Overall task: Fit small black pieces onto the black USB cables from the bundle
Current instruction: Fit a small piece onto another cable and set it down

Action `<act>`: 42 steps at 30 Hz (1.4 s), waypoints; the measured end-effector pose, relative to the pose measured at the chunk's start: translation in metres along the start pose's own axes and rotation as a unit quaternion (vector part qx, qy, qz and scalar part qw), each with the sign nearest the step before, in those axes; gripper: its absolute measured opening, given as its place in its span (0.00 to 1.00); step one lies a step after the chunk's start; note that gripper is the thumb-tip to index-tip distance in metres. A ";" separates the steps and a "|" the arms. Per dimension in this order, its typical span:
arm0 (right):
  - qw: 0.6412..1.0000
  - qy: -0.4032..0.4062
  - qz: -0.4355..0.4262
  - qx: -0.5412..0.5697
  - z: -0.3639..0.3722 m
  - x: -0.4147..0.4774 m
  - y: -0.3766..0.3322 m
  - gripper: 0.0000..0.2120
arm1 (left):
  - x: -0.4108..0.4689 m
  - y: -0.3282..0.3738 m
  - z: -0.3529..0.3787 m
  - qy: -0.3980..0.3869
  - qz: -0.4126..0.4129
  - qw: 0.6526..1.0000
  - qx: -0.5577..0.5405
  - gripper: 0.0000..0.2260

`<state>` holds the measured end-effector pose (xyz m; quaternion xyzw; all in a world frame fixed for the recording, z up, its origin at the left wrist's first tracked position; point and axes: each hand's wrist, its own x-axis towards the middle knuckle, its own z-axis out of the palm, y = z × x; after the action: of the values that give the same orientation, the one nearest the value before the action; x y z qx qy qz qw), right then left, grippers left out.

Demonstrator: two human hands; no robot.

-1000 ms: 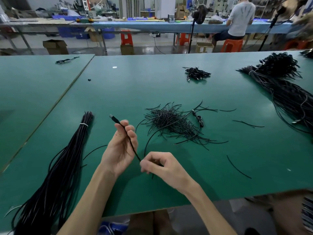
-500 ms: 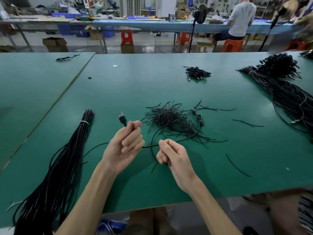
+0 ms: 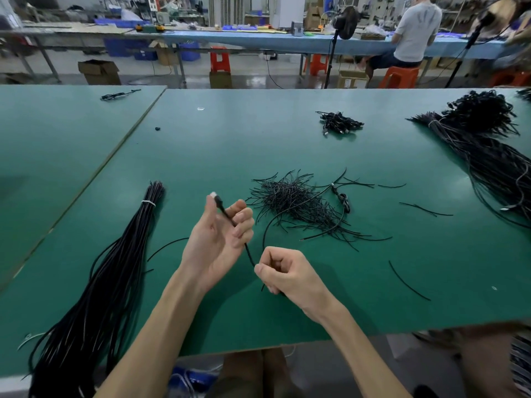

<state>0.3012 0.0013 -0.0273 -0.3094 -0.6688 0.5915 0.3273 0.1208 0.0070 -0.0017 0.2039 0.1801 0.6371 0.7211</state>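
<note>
While the left hand (image 3: 217,239) stands palm-up with its fingers curled over one black cable (image 3: 249,254), the right hand (image 3: 287,274) is closed in a fist around the same cable lower down. The cable's plug (image 3: 217,199) sticks up past the left thumb, above the green table (image 3: 258,145). Its tip is too blurred to make out. A short black end pokes out under the right fist, and whether that fist also holds a small piece cannot be told.

Just beyond the hands lies one loose pile of short black pieces (image 3: 293,199), too tangled to count. One more plugged cable (image 3: 343,199) curls at its right edge. At least three stray pieces lie apart from it: one left of the left wrist (image 3: 166,245), two to the right (image 3: 408,280) (image 3: 425,209).

One long bundle of cables (image 3: 115,268), tied with a white band (image 3: 148,203), stretches along the left, and the table edge cuts off its near end. A second, larger mass of cables (image 3: 488,150) runs off the right border. One small heap of cables (image 3: 339,123) sits far back at the centre.

A second green table (image 3: 57,145) adjoins on the left and carries one small cable (image 3: 119,94). At a blue bench behind, one person (image 3: 416,30) sits on an orange stool, back turned.
</note>
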 end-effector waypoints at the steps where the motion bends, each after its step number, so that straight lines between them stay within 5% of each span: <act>1: 1.000 -0.009 0.000 -0.011 0.000 0.000 0.000 0.12 | 0.000 -0.001 0.001 0.008 0.005 1.000 0.010 0.22; 4: 0.999 -0.018 -0.002 -0.027 0.002 0.000 0.000 0.12 | 0.000 0.000 0.000 0.018 0.011 1.000 0.002 0.15; 20: 0.998 0.066 -0.008 0.013 0.002 -0.002 -0.003 0.15 | -0.003 0.005 0.003 0.061 0.044 0.997 -0.016 0.19; 27: 0.990 0.116 -0.011 0.077 -0.001 0.000 0.000 0.10 | -0.012 0.009 -0.004 -0.130 -0.031 0.991 0.031 0.29; 29: 0.980 0.143 -0.005 0.139 -0.004 0.001 0.002 0.05 | -0.011 0.004 -0.004 -0.118 -0.014 0.984 0.132 0.28; 31: 0.971 0.157 -0.001 0.182 -0.005 0.003 0.004 0.06 | -0.010 -0.004 -0.003 -0.022 0.055 0.939 0.338 0.30; 36: 0.972 0.148 -0.001 0.181 -0.004 0.004 0.004 0.08 | -0.009 -0.027 -0.008 0.009 0.205 0.697 0.687 0.28; 39: 0.963 0.167 -0.010 0.212 -0.004 0.006 0.005 0.09 | -0.007 -0.026 -0.013 -0.022 0.291 0.531 0.796 0.20; 42: 0.958 0.183 -0.027 0.221 -0.004 0.007 0.004 0.08 | -0.005 -0.027 -0.012 -0.022 0.334 0.461 0.822 0.19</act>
<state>0.3009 0.0098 -0.0304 -0.3140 -0.4581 0.6489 0.5201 0.1366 -0.0004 -0.0256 0.7611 0.5228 0.3815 -0.0439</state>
